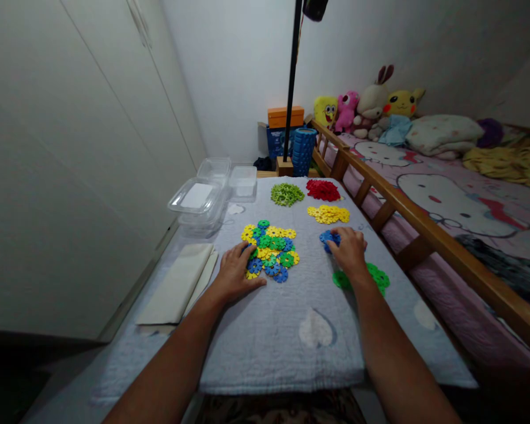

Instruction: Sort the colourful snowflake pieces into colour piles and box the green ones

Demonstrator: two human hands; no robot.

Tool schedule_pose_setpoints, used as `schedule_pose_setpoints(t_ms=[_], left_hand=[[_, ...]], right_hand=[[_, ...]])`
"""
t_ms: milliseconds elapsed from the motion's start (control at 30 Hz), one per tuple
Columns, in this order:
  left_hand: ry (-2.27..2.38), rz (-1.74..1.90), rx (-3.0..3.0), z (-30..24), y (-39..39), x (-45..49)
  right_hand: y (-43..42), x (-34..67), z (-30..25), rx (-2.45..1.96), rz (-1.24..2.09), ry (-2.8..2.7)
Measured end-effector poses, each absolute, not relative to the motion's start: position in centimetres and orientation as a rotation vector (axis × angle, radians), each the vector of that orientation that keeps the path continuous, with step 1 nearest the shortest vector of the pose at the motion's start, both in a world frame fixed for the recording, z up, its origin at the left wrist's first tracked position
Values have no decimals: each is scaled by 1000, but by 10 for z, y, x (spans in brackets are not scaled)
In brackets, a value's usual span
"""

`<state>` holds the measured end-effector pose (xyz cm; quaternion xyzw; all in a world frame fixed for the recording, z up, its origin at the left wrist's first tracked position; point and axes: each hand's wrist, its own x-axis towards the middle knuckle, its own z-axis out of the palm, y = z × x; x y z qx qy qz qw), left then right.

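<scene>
A mixed heap of yellow, green and blue flower-shaped plastic discs (271, 244) lies mid-table. My left hand (237, 271) rests at the heap's left edge, its fingers spread and fingertips touching the discs. Over on the right, my right hand (350, 250) reaches down on a small group of blue discs (329, 238); its fingers are bent onto them, and whether it pinches one is hidden. Green discs (377, 277) lie partly under my right wrist. Behind the blue group sits a pile of yellow discs (329, 214).
Farther back are a light-green pile (287, 194) and a red pile (323, 189). Clear plastic containers (198, 197) stand at the back left, near a folded beige cloth (176, 285). A wooden bed rail (395, 212) runs along the right, and a black pole (291, 82) rises behind the table.
</scene>
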<state>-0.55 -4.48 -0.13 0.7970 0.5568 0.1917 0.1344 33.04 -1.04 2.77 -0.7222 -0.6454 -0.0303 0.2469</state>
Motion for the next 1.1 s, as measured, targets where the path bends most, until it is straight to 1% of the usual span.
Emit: schedule_pose_setpoints(t_ms=[167, 333, 433, 533, 633, 733, 900, 1000, 1100], left_hand=[[1605, 561, 2323, -1, -46, -5], [1577, 599, 2321, 0, -47, -6], [1564, 630, 2311, 0, -47, -6], [1559, 647, 2293, 0, -46, -6], [1573, 689, 2266, -2, -43, -8], [1607, 731, 2246, -4, -41, -9], [1750, 713, 2245, -2, -45, -7], [1886, 658, 2234, 4, -49, -7], [1902, 635, 2250, 11, -51, -10]], right_hand=[[-10, 359, 25, -2136, -70, -1592], [-10, 370, 22, -2120, -63, -1532], [-10, 364, 23, -2033, -86, -1523], [-9, 344, 25, -1820, -41, -1643], [-13, 312, 23, -1547, 92, -1897], [-20, 282, 17, -1388, 220, -2105], [-33, 259, 11, -1323, 262, -2291], [-36, 256, 13, -1345, 241, -2329], [-36, 255, 15, -1354, 248, -2328]])
